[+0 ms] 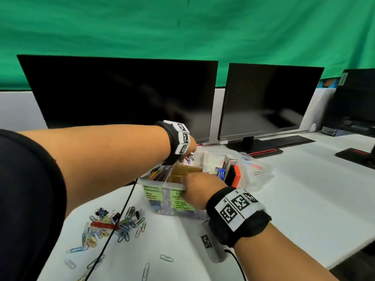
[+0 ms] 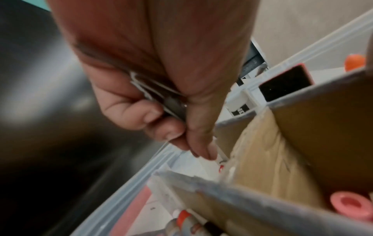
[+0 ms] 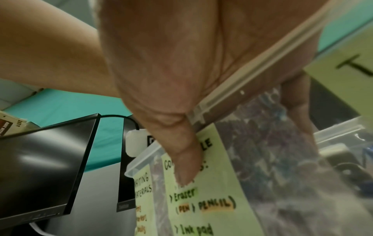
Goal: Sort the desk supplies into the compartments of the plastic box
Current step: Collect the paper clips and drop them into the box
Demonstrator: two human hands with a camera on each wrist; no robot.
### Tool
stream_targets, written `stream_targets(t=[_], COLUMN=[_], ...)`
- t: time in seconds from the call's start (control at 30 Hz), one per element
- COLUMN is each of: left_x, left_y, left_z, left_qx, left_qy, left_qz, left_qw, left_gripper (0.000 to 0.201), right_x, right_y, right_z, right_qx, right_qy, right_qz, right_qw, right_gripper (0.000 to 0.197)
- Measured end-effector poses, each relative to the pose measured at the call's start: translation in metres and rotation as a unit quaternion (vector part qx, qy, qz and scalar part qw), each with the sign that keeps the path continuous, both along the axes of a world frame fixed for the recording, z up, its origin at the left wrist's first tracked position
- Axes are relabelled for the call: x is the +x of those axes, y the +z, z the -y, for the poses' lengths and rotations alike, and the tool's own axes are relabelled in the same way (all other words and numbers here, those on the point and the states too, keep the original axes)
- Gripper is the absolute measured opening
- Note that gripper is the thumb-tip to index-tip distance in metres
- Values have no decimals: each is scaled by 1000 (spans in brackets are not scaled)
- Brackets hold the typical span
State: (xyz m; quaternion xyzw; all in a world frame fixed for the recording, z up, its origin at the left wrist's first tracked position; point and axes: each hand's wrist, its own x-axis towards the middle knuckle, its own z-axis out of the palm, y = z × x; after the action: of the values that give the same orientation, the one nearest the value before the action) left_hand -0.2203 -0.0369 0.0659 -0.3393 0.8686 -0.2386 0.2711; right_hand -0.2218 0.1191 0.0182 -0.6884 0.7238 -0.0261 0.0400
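Note:
The clear plastic box (image 1: 154, 182) with cardboard dividers (image 1: 186, 171) stands mid-table and carries green labels on its front wall. My left hand (image 1: 187, 152) hovers over the box's far left corner. Its curled fingers pinch a few metal clips (image 2: 159, 95) above the back rim (image 2: 129, 188). My right hand (image 1: 199, 183) grips the near rim. The thumb (image 3: 185, 159) presses on the front label, and the fingers reach inside behind the clear wall (image 3: 252, 70). A pile of coloured paper clips and black binder clips (image 1: 113, 226) lies on the table left of the box.
Two dark monitors (image 1: 125, 94) (image 1: 267, 100) stand close behind the box. A black cable (image 1: 121, 209) hangs from my left wrist across the clip pile. Crumpled clear plastic (image 1: 255, 171) lies right of the box. Stray paper clips (image 1: 166, 258) dot the near table.

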Motion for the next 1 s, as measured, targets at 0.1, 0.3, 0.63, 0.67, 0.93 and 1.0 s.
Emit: stream_targets(t=[0.1,0.3,0.63,0.67,0.93,1.0], left_x=[-9,0,78,95,219,239], left_y=[-7,2,17,15,-22,-31], left_z=[-5,-36,-46,-47,-60,-55], left_qx=[-2,-25,-1,0,38,42], left_qy=[-25,-48,-79,-79,6,37], left_qz=[41,65,-166,-187,-272,-283], left_qw=[999,996,983,979,962,957], left_gripper=[50,56,35,34,39,38], right_x=[-1,0,1,2,20,39], right_y=[1,1,-1,-2,7,9], right_z=[-1,0,3,4,5,10], right_qx=[-2,-1,-8,-10,5,-50], right_qy=[9,5,-32,-34,-22,-48], right_qz=[-2,2,-4,-11,16,-14], right_qw=[1000,1000,999,999,1000,998], right_gripper=[23,21,23,24,44,25])
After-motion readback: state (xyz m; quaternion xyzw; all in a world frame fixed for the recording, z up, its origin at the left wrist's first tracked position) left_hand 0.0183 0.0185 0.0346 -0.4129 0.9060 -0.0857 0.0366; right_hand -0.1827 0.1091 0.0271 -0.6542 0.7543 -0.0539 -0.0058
